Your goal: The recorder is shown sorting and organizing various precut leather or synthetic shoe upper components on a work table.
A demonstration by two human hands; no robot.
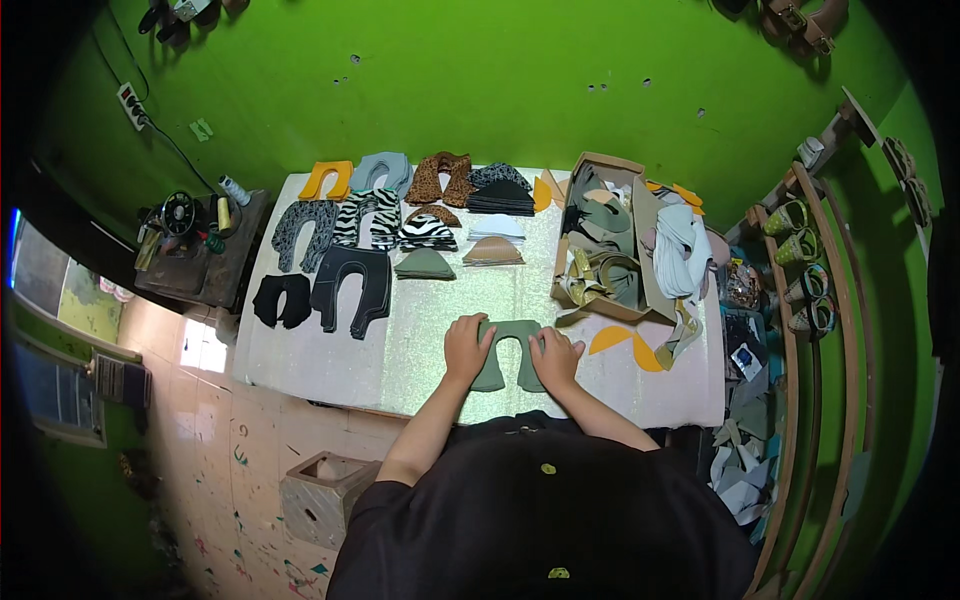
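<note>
In front of me on the table lies an olive-green U-shaped piece, perhaps a stack of them, its open end toward me. My left hand grips its left side, fingers pointing away from me. On the opposite side, my right hand holds the other leg with bent fingers. Beyond them sits a small pile of green half-round pieces. A tan half-round pile is beside that. Black U-shaped pieces and a smaller black stack are to the left.
A cardboard box of scraps stands at the table's right, with orange cutouts before it. Zebra-print pieces and leopard-print pieces sit farther back. A sewing machine stands left; a wooden rack with sandals stands right.
</note>
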